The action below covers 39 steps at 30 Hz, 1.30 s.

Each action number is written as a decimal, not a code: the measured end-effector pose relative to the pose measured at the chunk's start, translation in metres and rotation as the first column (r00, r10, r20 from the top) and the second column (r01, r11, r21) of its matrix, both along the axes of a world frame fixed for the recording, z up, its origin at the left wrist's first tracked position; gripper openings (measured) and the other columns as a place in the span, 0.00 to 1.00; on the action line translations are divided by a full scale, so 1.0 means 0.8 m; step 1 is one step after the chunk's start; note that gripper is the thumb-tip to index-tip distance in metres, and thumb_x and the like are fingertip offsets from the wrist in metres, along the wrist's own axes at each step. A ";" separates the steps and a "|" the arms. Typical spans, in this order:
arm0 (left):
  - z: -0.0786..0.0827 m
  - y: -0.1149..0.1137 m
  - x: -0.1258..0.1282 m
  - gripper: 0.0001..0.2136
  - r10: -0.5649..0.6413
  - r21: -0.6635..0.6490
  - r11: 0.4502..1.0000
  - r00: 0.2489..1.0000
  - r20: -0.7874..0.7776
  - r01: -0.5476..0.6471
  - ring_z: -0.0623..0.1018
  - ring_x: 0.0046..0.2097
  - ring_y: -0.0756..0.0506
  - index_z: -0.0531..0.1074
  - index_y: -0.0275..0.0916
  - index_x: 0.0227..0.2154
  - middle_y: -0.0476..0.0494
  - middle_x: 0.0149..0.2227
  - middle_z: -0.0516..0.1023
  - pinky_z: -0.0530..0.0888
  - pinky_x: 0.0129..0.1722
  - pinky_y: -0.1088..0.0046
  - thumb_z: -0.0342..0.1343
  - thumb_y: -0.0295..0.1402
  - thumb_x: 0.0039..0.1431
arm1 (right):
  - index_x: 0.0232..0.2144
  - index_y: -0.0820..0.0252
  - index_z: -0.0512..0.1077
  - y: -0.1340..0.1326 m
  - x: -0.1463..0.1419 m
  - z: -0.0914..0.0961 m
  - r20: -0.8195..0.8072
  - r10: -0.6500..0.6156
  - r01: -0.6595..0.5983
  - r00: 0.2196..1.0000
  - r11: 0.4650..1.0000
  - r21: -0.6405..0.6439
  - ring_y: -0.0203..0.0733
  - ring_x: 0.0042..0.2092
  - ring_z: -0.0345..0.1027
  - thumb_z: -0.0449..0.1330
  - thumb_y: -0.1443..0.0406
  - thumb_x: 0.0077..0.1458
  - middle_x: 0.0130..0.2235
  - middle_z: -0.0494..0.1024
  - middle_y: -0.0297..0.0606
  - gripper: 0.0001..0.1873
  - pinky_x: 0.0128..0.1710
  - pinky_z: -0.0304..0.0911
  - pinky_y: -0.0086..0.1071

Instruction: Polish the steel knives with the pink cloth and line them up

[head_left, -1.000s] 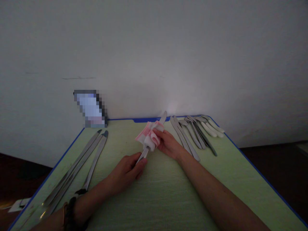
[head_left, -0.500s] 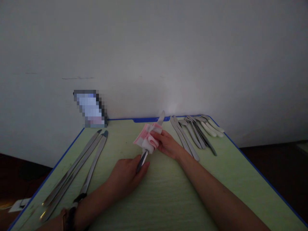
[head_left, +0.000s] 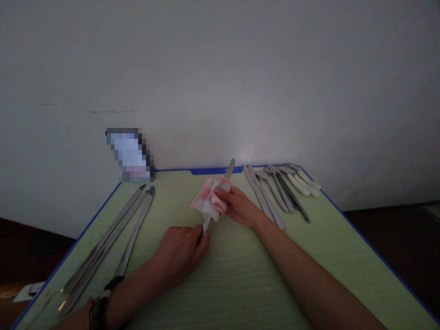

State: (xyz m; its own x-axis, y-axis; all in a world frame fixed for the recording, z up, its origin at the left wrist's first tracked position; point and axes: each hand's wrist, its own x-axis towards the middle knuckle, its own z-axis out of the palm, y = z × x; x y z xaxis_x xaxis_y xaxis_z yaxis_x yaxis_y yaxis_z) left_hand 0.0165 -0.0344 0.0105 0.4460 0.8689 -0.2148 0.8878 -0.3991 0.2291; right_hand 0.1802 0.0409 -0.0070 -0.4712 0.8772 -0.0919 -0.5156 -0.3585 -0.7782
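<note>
Near the middle of the table, my left hand (head_left: 184,247) is closed around the handle of a table knife (head_left: 230,168). The knife slants away from me, its rounded tip pointing toward the wall. A pink and white cloth (head_left: 211,197) is bunched around the middle of the knife. My right hand (head_left: 239,206) pinches the cloth onto it from the right, thumb on top. The part of the knife inside the cloth is hidden. Three more knives (head_left: 137,229) lie at the left, one partly under my left wrist.
On the right of the green table (head_left: 233,279) lie two knives (head_left: 263,197), several spoons and forks (head_left: 280,188), and white-handled cutlery (head_left: 302,183). A blurred phone-like device (head_left: 129,153) leans on the wall at the back left. Blue trim (head_left: 374,253) edges the table.
My left hand has turned slightly on the handle, and the knife has rotated so its blade looks different. The cloth and my right hand have hardly moved.
</note>
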 end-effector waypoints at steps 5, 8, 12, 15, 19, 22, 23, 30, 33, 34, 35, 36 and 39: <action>0.000 0.000 -0.001 0.20 -0.033 0.005 0.999 0.999 0.028 0.033 0.80 0.33 0.39 0.71 0.37 0.30 0.38 0.31 0.81 0.71 0.35 0.63 0.33 0.35 0.67 | 0.26 0.62 0.74 0.001 0.000 -0.002 0.002 0.001 -0.001 1.000 1.000 0.007 0.30 0.27 0.64 0.72 0.60 0.37 0.25 0.74 0.30 0.15 0.31 0.61 0.26; 0.000 0.000 -0.002 0.20 -0.044 0.007 0.999 0.999 0.024 0.044 0.80 0.32 0.40 0.71 0.36 0.30 0.39 0.31 0.81 0.72 0.35 0.64 0.33 0.34 0.67 | 0.26 0.63 0.74 0.002 -0.001 -0.003 -0.004 -0.013 0.013 1.000 1.000 -0.005 0.30 0.28 0.65 0.72 0.61 0.37 0.26 0.75 0.30 0.15 0.31 0.61 0.25; -0.001 0.000 -0.003 0.21 -0.060 0.033 0.998 0.998 0.008 0.060 0.80 0.31 0.41 0.71 0.37 0.30 0.40 0.29 0.80 0.71 0.34 0.66 0.33 0.34 0.67 | 0.26 0.62 0.74 0.003 -0.001 -0.006 -0.012 -0.033 0.033 0.999 0.999 -0.022 0.31 0.28 0.66 0.72 0.61 0.37 0.27 0.76 0.31 0.15 0.30 0.61 0.25; -0.002 0.000 -0.004 0.22 -0.073 0.053 0.996 0.997 0.000 0.073 0.80 0.30 0.42 0.71 0.37 0.29 0.41 0.28 0.80 0.70 0.33 0.68 0.32 0.33 0.67 | 0.25 0.62 0.73 0.005 -0.002 -0.006 -0.026 -0.084 0.083 0.996 0.995 -0.054 0.31 0.28 0.66 0.71 0.60 0.38 0.27 0.76 0.31 0.15 0.30 0.61 0.25; -0.001 0.000 -0.003 0.22 -0.072 0.061 0.996 0.997 -0.008 0.072 0.79 0.29 0.43 0.70 0.37 0.27 0.41 0.27 0.79 0.70 0.32 0.68 0.31 0.32 0.67 | 0.24 0.62 0.72 0.006 -0.003 -0.006 -0.031 -0.140 0.137 0.990 0.987 -0.084 0.31 0.27 0.65 0.71 0.59 0.38 0.26 0.75 0.30 0.15 0.29 0.61 0.25; 0.000 -0.001 -0.002 0.22 -0.059 0.044 0.997 0.998 0.001 0.059 0.79 0.30 0.42 0.71 0.37 0.28 0.41 0.28 0.79 0.71 0.32 0.66 0.31 0.33 0.67 | 0.24 0.62 0.72 0.006 -0.004 -0.005 -0.017 -0.147 0.145 0.989 0.985 -0.089 0.31 0.27 0.65 0.70 0.60 0.38 0.25 0.75 0.30 0.14 0.28 0.61 0.25; 0.001 -0.001 -0.002 0.22 -0.057 0.034 0.998 0.998 0.007 0.057 0.79 0.30 0.41 0.71 0.37 0.29 0.41 0.28 0.80 0.71 0.33 0.66 0.31 0.33 0.67 | 0.23 0.62 0.72 0.006 -0.004 -0.004 -0.016 -0.145 0.143 0.989 0.986 -0.090 0.31 0.27 0.65 0.70 0.60 0.38 0.25 0.75 0.30 0.14 0.28 0.61 0.25; -0.004 0.000 -0.001 0.23 -0.042 0.040 0.998 0.999 -0.022 0.043 0.80 0.32 0.40 0.71 0.37 0.28 0.40 0.28 0.80 0.73 0.35 0.63 0.31 0.34 0.67 | 0.24 0.63 0.73 0.006 -0.004 -0.004 0.013 -0.098 0.099 0.995 0.993 -0.071 0.31 0.27 0.65 0.70 0.62 0.37 0.25 0.75 0.30 0.13 0.28 0.61 0.25; -0.006 0.000 -0.002 0.23 -0.047 0.054 0.997 0.999 -0.021 0.048 0.81 0.31 0.40 0.71 0.37 0.29 0.39 0.29 0.80 0.73 0.34 0.63 0.31 0.35 0.67 | 0.24 0.62 0.72 0.006 -0.004 -0.004 0.021 -0.116 0.117 0.993 0.990 -0.084 0.31 0.26 0.64 0.69 0.63 0.39 0.25 0.74 0.30 0.11 0.29 0.61 0.26; -0.007 0.001 -0.002 0.23 -0.048 0.054 0.997 0.999 -0.025 0.049 0.81 0.31 0.40 0.72 0.37 0.29 0.39 0.29 0.80 0.73 0.34 0.63 0.30 0.34 0.67 | 0.24 0.62 0.71 0.007 -0.004 -0.004 0.019 -0.134 0.135 0.991 0.987 -0.089 0.31 0.26 0.64 0.68 0.63 0.40 0.25 0.74 0.30 0.11 0.29 0.62 0.26; -0.007 0.001 -0.002 0.23 -0.050 0.053 0.997 0.998 -0.031 0.051 0.81 0.31 0.40 0.72 0.37 0.30 0.39 0.29 0.81 0.73 0.34 0.63 0.30 0.34 0.67 | 0.24 0.62 0.71 0.007 -0.004 -0.005 0.013 -0.155 0.156 0.988 0.983 -0.098 0.32 0.26 0.64 0.67 0.63 0.42 0.25 0.74 0.30 0.10 0.29 0.62 0.26; -0.007 0.001 -0.001 0.23 -0.052 0.052 0.997 0.998 -0.038 0.054 0.81 0.31 0.40 0.72 0.37 0.30 0.39 0.29 0.81 0.73 0.34 0.62 0.30 0.34 0.67 | 0.25 0.61 0.70 0.009 -0.004 -0.005 0.006 -0.181 0.180 0.984 0.977 -0.110 0.32 0.26 0.65 0.67 0.63 0.43 0.25 0.74 0.30 0.09 0.29 0.63 0.27; -0.006 0.001 -0.001 0.23 -0.069 0.064 0.995 0.996 -0.050 0.072 0.81 0.32 0.40 0.72 0.37 0.30 0.39 0.29 0.81 0.73 0.34 0.64 0.31 0.33 0.67 | 0.27 0.60 0.70 0.013 -0.003 -0.007 -0.020 -0.259 0.253 0.966 0.955 -0.153 0.34 0.27 0.65 0.64 0.62 0.46 0.26 0.74 0.30 0.08 0.29 0.64 0.28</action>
